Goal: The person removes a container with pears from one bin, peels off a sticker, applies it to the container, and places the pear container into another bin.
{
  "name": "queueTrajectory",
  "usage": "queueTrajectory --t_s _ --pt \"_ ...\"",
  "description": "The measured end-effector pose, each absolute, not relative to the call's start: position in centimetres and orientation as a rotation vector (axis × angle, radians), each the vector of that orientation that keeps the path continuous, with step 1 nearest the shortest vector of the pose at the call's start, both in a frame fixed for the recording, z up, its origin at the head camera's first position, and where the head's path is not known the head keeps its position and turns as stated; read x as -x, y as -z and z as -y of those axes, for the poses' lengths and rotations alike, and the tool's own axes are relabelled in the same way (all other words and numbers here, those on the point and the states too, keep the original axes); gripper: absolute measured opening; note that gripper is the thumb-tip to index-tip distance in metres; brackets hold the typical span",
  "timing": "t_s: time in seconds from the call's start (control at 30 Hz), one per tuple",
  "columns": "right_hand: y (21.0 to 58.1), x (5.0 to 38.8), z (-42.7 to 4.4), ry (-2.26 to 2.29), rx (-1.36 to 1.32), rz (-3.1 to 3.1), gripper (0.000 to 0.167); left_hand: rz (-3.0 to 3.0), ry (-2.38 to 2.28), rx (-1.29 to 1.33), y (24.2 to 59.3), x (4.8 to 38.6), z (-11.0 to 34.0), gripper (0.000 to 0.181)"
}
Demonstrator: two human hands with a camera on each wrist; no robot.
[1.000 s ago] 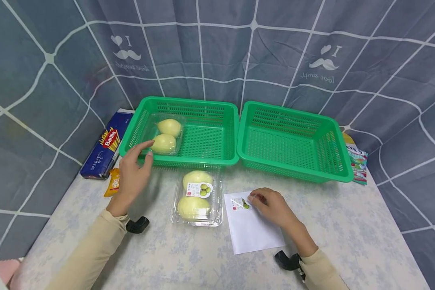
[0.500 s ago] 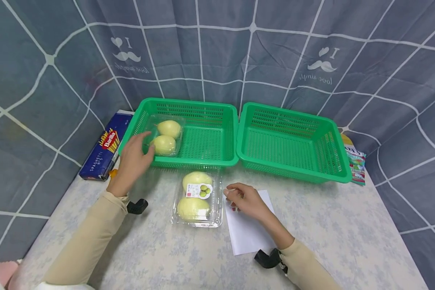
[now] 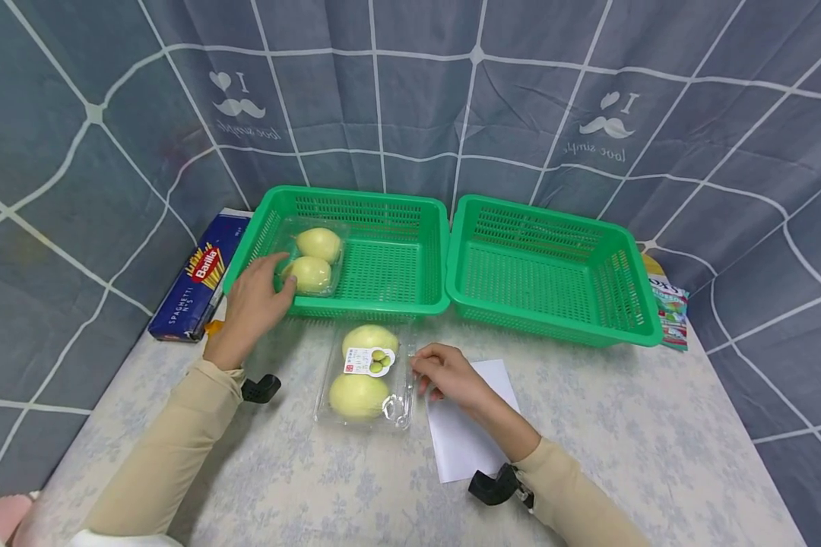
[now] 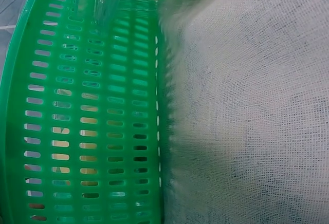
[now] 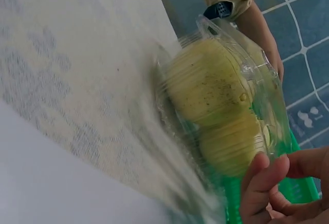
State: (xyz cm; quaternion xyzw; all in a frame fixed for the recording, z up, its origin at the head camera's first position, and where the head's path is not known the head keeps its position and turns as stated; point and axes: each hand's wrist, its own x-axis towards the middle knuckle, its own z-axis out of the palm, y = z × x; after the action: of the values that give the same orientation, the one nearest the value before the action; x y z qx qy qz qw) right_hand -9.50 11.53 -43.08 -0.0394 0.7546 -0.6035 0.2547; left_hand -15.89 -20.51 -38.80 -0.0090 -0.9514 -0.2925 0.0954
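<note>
In the head view my left hand [image 3: 252, 308] reaches over the front left rim of the left green basket [image 3: 369, 308]. Its spread thumb and fingers are beside a clear pack with two pale yellow-green fruits [image 3: 311, 273]; whether they touch it I cannot tell. My right hand [image 3: 454, 376] pinches the right edge of a second clear pack, with two like fruits [image 3: 359, 396] and a white label [image 3: 369, 362] on its lid. That pack is tilted in the right wrist view, its edge by my fingertips [image 5: 280, 170]. The left wrist view shows no hand.
The right green basket [image 3: 554, 330] holds nothing visible. Under my right forearm lies white paper [image 3: 458, 444]. A blue spaghetti box [image 3: 191, 292] and a partly hidden orange packet [image 3: 213, 327] are at the left; a colourful bag [image 3: 672, 311] is at the right.
My right hand has moved left from the paper to the labelled pack, whose position and tilt have changed slightly. My left hand has shifted a little further over the basket.
</note>
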Motion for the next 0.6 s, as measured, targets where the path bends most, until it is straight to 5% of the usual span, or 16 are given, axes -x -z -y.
queueTrajectory --t_s 0.3,0.6 --pt "43.5 9.4 -9.8 1.712 -0.017 -1.957 0.036 2.803 0.884 0.035 38.9 15.8 20.6 0.047" --pt "44.1 9.0 -8.5 1.778 -0.126 -1.954 0.029 2.774 0.884 0.055 39.1 15.9 20.7 0.045"
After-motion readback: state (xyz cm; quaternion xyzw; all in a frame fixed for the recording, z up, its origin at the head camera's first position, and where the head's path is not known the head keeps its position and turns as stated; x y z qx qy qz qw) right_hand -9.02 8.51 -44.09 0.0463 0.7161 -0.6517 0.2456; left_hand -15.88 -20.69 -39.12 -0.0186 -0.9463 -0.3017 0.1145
